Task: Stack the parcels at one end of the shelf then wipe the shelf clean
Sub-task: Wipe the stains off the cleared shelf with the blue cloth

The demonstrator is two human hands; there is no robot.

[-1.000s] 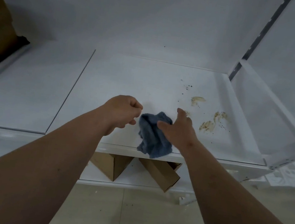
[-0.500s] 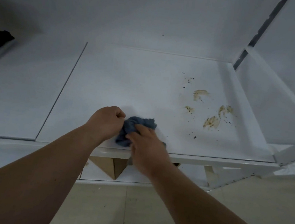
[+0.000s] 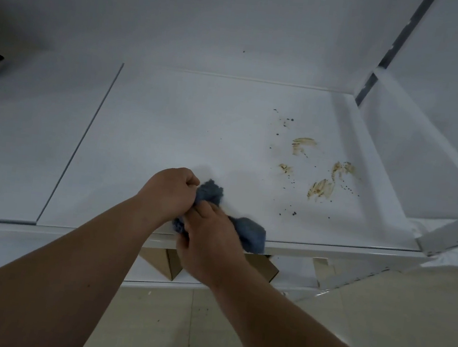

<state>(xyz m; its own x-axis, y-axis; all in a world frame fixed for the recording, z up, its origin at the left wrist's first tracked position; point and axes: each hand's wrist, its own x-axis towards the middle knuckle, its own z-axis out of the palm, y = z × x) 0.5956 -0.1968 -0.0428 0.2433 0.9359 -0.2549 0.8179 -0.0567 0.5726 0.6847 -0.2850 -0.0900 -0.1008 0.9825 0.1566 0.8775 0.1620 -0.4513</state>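
Head view
Left hand [image 3: 172, 192]: fist clenched round one end of the cloth [image 3: 249, 232].
Right hand [image 3: 210, 243]: fingers grasping the cloth's middle.
Cloth: blue, bunched at the shelf [image 3: 170, 125] front edge.
Stains [image 3: 321, 186]: brown smears, right side, well apart from the cloth.
Boxes [image 3: 166, 261]: lower shelf.

White shelf [image 3: 168, 137], blue-grey cloth [image 3: 249, 229], yellowish-brown smears [image 3: 320, 187] with dark specks [image 3: 293, 213], brown cardboard boxes [image 3: 261, 266] beneath, beige floor [image 3: 348, 317].
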